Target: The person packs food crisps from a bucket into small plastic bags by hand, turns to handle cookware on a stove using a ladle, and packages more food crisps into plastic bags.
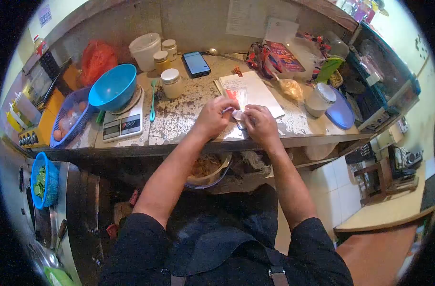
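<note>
Over the front edge of the worn counter, my left hand [214, 117] and my right hand [260, 124] come close together. Between their fingertips is a small white and purple packet [236, 114], pinched from both sides. Its contents cannot be made out. Just behind the hands, a clear bag with something red and orange [235, 97] lies partly on an open notebook [258, 93] with handwriting. To the left stand a white-lidded jar [171, 84] and a green spoon [153, 101].
A blue bowl [113, 88] rests on a white scale [124, 125] at the left, beside a purple basket [73, 119]. A phone [196, 64] lies farther back. On the right are another jar [320, 100] and a blue lid [340, 109].
</note>
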A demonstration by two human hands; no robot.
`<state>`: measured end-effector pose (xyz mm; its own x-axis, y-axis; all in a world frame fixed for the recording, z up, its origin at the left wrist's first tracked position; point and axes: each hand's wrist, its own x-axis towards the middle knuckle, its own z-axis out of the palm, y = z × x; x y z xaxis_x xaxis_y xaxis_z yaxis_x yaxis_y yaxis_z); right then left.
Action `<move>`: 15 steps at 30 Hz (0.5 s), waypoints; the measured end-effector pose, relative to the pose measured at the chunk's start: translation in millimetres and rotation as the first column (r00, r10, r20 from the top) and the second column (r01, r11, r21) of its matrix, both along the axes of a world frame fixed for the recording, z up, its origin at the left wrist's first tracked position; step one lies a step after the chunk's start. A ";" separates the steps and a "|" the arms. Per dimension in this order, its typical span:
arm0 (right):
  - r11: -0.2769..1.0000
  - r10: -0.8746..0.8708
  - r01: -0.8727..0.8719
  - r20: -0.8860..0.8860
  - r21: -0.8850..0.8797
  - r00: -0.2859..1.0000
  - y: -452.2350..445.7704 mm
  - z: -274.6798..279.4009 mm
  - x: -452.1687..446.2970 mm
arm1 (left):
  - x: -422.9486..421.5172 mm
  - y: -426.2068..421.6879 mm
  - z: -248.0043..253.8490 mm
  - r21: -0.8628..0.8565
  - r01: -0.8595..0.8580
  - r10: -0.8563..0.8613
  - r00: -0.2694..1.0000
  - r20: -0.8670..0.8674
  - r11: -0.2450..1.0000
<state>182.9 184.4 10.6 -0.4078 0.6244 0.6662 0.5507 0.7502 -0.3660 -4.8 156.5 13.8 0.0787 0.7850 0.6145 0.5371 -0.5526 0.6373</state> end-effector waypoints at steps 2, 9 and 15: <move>1.000 0.021 -0.021 -0.021 -0.007 1.000 0.8 0.6 0.8 | -2.7 2.9 -5.3 0.002 -0.013 0.013 0.997 -0.080 1.000; 0.984 0.116 -0.124 -0.068 -0.124 0.991 3.4 0.5 11.0 | 2.4 -1.8 -0.4 0.180 0.012 0.037 0.963 -0.268 0.984; 0.932 0.211 -0.271 -0.247 -0.240 0.946 6.4 1.7 14.8 | 0.7 0.3 -5.3 0.199 0.017 0.031 0.971 -0.236 0.980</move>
<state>197.7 190.8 12.3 -0.4353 0.6918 0.5762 0.2521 0.7081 -0.6596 -4.1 156.7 8.5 0.2354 0.6502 0.7224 0.6633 -0.6507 0.3695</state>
